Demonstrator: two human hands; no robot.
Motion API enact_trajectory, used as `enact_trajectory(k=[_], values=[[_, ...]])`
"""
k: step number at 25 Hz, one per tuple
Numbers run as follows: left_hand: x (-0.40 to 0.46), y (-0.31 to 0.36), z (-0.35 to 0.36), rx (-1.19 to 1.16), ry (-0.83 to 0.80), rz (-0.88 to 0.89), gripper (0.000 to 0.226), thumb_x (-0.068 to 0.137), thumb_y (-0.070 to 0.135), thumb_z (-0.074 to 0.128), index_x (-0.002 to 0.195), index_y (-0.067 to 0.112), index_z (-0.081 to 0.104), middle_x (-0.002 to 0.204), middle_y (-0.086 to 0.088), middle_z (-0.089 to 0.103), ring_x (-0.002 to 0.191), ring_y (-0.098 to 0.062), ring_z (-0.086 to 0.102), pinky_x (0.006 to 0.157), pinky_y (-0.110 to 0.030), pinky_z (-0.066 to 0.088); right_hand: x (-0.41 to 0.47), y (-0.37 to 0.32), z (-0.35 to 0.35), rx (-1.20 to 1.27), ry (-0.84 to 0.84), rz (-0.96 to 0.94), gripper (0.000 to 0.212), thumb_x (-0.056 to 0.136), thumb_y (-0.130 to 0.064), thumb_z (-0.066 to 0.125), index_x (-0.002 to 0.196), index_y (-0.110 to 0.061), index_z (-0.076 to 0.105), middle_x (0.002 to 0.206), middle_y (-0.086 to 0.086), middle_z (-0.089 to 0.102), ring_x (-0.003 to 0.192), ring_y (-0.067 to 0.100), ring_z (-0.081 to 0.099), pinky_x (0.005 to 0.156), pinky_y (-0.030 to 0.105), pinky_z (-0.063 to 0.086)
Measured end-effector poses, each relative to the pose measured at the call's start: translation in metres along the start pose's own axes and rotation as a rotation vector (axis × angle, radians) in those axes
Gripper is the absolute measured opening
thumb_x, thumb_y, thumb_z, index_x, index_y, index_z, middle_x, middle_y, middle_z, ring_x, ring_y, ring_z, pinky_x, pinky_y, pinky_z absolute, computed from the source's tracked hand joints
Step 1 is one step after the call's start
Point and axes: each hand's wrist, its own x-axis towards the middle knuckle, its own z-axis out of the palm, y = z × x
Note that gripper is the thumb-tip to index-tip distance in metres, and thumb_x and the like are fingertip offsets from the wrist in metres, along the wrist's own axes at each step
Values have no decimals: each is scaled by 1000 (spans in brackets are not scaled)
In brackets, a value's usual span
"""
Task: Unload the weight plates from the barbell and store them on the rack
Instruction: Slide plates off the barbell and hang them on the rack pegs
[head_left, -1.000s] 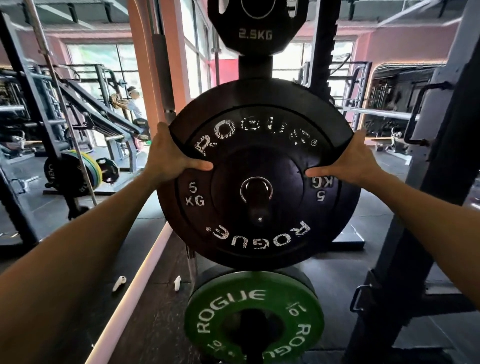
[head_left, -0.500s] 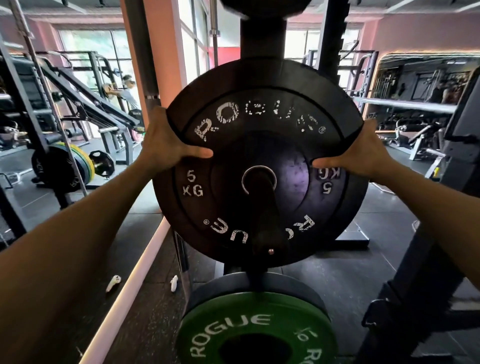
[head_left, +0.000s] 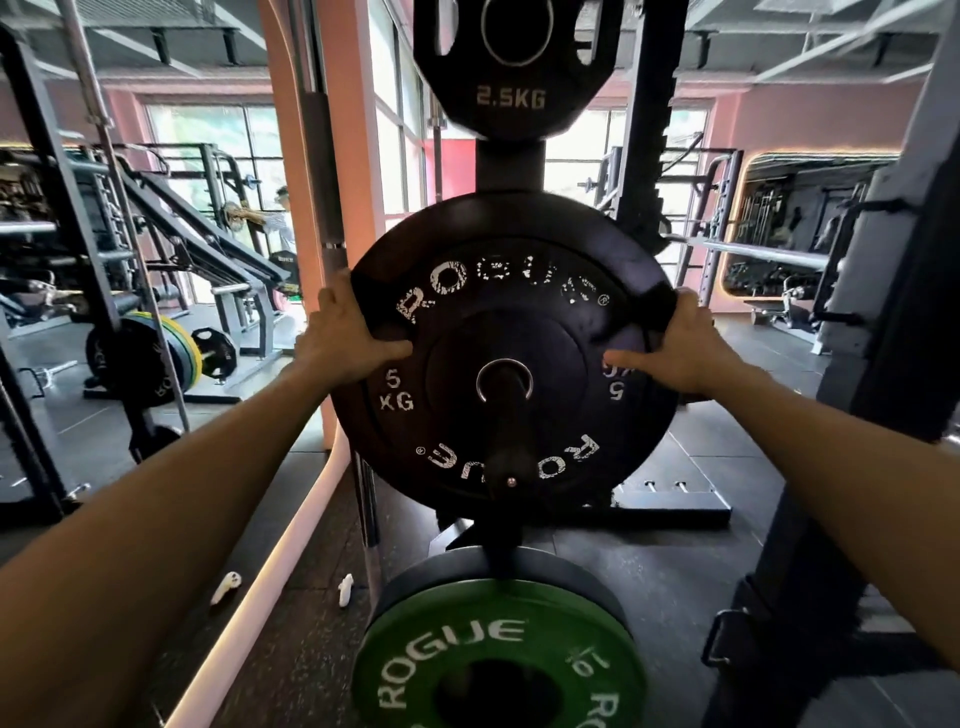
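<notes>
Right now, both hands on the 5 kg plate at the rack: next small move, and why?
Probably push the black 5 kg plate further back along the storage peg, then release. The peg already passes through its centre hole and sticks out towards the camera, so it is threaded. The left hand and right hand each keep a grip on its rim; how far back it sits is hidden.

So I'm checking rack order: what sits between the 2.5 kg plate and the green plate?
The black 5 kg plate on its peg, gripped by the left hand and right hand, in the head view.
</notes>
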Motion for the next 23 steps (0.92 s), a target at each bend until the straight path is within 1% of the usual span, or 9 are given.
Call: enact_trajectory(k=[2,5,6,9,11,15,18,20,23], values=[[-21,7,-10,36,-75,-13,116,62,50,84,149,16,14,143,-18,33,131,-40,38,104,-53,40,-15,-2,-15,-14,-32,-55,111,57,-60,81,139,-6,29,138,20,41,127,37,43,103,51,41],[-58,25,-28,23,-150,26,97,63,49,85,141,20,35,133,-15,45,121,-33,49,101,-40,43,-41,-4,-40,-45,-108,-144,100,65,-59,77,141,-12,32,139,17,42,125,35,47,103,47,41],[-72,32,-33,10,-169,37,93,62,47,86,138,22,39,130,-13,48,118,-30,52,100,-38,43,-51,-3,-47,-48,-133,-177,96,66,-59,76,140,-15,34,138,16,43,124,34,48,104,45,41],[-106,50,-46,66,-238,75,95,59,46,88,138,28,38,127,-11,50,116,-29,52,101,-41,43,-75,-1,-62,-46,-205,-250,86,68,-57,75,138,-23,38,137,10,45,122,30,49,103,38,39],[-129,63,-56,85,-229,72,88,62,51,84,137,31,41,126,-9,50,114,-28,53,100,-38,43,-90,1,-74,-65,-233,-282,85,68,-58,74,138,-26,38,137,8,45,121,29,50,99,35,38],[-168,91,-85,94,-213,33,81,65,62,77,134,36,43,129,-6,50,117,-25,51,96,-31,38,-119,-1,-100,-87,-267,-327,88,66,-60,74,139,-30,35,139,6,42,122,28,49,104,43,39],[-197,111,-108,58,-212,8,82,62,69,75,131,38,45,130,1,52,107,-15,51,87,-25,35,-139,-8,-118,-55,-281,-343,90,67,-58,75,141,-30,32,142,6,41,125,28,47,106,46,38],[-223,127,-125,49,-209,2,82,61,71,74,131,37,46,134,4,50,110,-13,50,90,-27,37,-157,-11,-129,-23,-290,-368,90,68,-56,75,142,-29,31,142,6,40,125,28,47,106,46,39],[-268,150,-146,102,-195,5,84,62,74,71,132,35,46,143,0,45,126,-19,47,103,-36,38,-189,-13,-154,1,-304,-398,92,67,-58,75,142,-30,31,143,5,41,125,28,47,105,47,40]])
